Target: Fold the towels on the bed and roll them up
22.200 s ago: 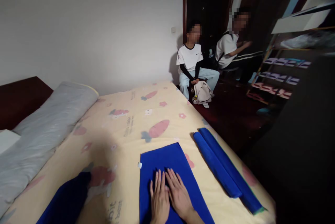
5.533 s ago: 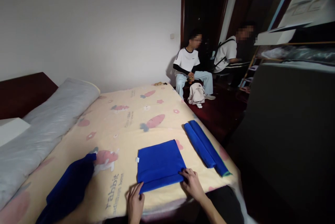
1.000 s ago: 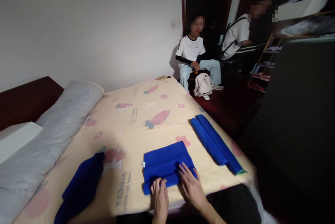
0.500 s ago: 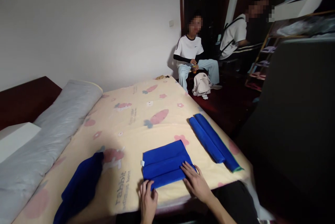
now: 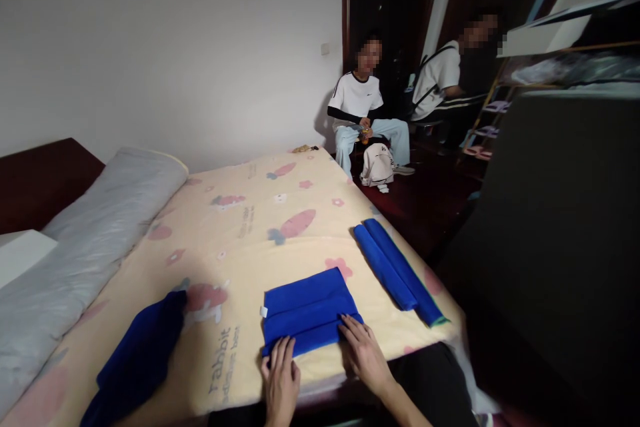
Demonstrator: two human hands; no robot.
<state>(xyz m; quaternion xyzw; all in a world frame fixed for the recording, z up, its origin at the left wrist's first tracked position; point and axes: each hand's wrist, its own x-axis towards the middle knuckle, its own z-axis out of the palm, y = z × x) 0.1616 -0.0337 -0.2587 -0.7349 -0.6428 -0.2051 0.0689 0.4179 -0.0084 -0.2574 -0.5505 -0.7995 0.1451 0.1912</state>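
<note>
A blue cloth [image 5: 310, 300], resembling a towel, lies spread with creases across it on the near edge of the bed. A small white tag [image 5: 263, 312] shows on its left side. My left hand [image 5: 281, 374] has its fingers curled over the cloth's near left corner, with the thumb at the edge. At the near right corner, the bent fingers of my right hand [image 5: 365, 350] press on the same edge, its thumb mostly hidden. Right of this cloth lie two rolled blue cloths [image 5: 395, 270] side by side. A crumpled blue cloth [image 5: 140, 354] rests at the left.
The bed [image 5: 240, 307] has a cream sheet with pink prints. A long grey pillow [image 5: 115, 214] lies along its left end beside a white box [image 5: 25, 254]. Beyond the far right corner sit two people, with a pale backpack [image 5: 379, 164] on the floor. A dark panel [image 5: 550, 227] stands at right.
My right hand has slid back from the cloth's surface to its near edge, its fingers more bent. My left hand stays at the near left corner. The view has shifted slightly.
</note>
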